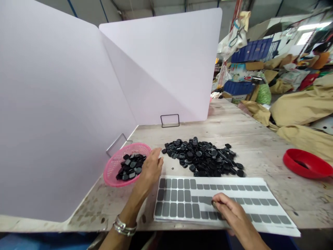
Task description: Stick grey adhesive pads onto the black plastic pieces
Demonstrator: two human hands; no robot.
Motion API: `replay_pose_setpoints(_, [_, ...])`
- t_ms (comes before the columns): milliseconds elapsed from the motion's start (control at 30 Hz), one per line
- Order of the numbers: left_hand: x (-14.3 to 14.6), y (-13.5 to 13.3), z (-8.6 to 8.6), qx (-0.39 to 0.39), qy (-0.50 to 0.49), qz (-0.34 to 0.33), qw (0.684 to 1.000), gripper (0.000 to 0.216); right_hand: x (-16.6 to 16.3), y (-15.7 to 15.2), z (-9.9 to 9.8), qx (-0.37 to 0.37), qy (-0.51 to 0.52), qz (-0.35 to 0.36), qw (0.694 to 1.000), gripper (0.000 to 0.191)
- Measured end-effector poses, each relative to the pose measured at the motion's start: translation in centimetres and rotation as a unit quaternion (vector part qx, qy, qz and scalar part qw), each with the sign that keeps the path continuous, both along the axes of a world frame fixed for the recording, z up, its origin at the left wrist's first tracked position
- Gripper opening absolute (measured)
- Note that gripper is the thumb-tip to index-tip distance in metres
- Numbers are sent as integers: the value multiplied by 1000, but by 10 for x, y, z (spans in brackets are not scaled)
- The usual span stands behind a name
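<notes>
My left hand (153, 166) hovers between a pink basket (108, 173) and a heap of black plastic pieces (205, 158). Its fingers are partly stretched and apart, and I see nothing held in them. More black pieces (131, 166) lie in the basket. On the right, my right hand (230, 208) is over a white sheet (234, 193) bearing rows of grey rounded stickers (180, 196). Its thumb and forefinger pinch a small dark piece (213, 203); whether that is a sticker or a plastic piece, I cannot tell. Some backing is bare white.
White partition panels (166, 66) stand on wire feet (170, 121) behind and left of the wooden table (249, 139). A red bowl (299, 166) stands at the right. Beyond are blue crates (239, 88), tan cloth (307, 107) and a seated person (320, 59).
</notes>
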State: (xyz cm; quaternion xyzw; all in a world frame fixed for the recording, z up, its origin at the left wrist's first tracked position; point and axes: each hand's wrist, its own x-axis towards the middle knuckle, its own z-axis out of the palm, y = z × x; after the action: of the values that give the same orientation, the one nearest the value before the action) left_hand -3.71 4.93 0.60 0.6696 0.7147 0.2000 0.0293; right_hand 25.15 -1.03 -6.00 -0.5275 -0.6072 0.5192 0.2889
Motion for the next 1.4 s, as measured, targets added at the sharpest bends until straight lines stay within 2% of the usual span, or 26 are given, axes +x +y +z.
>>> replay_pose_setpoints(167, [16, 55, -27, -41, -2, 19, 999, 38, 4, -3, -10, 19, 1, 7, 1000, 25])
replay_pose_setpoints(267, [16, 72, -43, -62, -11, 27, 998, 30, 8, -5, -10, 12, 0, 12, 1000, 23])
replay_pose_setpoints(333, [18, 70, -53, -67, -26, 16, 997, 30, 9, -6, -8, 15, -2, 18, 1000, 21])
replay_pose_setpoints(467, [26, 49, -65, -67, -90, -15, 994, 31, 11, -5, -1, 34, -13, 43, 998, 21])
replay_pose_setpoints(667, [31, 20, -57, -78, -269, -25, 960, 29, 11, -5, 6, 12, -8, 36, 999, 22])
replay_pose_setpoints(733, [40, 4, -51, -96, -361, -30, 927, 34, 11, -8, 10, 5, 22, 29, 999, 25])
replay_pose_setpoints(767, [47, -6, -49, -114, -432, -36, 894, 37, 10, -10, 12, 1, 41, 29, 999, 28])
replay_pose_setpoints(833, [64, -28, -47, -157, -589, -46, 791, 40, 6, -13, 16, -5, 79, 43, 996, 32])
replay_pose_setpoints(900, [81, -48, -48, -203, -699, -53, 684, 43, 0, -16, 17, -8, 106, 58, 993, 36])
replay_pose_setpoints(967, [94, -64, -52, -239, -731, -67, 636, 43, -6, -18, 17, -14, 118, 69, 991, 39])
replay_pose_setpoints(1033, [101, -73, -57, -267, -734, -81, 619, 45, -10, -20, 15, -22, 122, 88, 988, 40])
replay_pose_setpoints(1200, [108, -78, -65, -295, -723, -94, 617, 44, -3, -26, 8, -53, 144, 133, 979, 41])
replay_pose_setpoints(1300, [110, -77, -63, -289, -717, -80, 630, 42, 5, -28, 2, -28, 136, 82, 987, 36])
replay_pose_setpoints(1400, [113, -76, -58, -297, -711, -86, 631, 41, 9, -27, 1, 84, 60, 0, 995, 28])
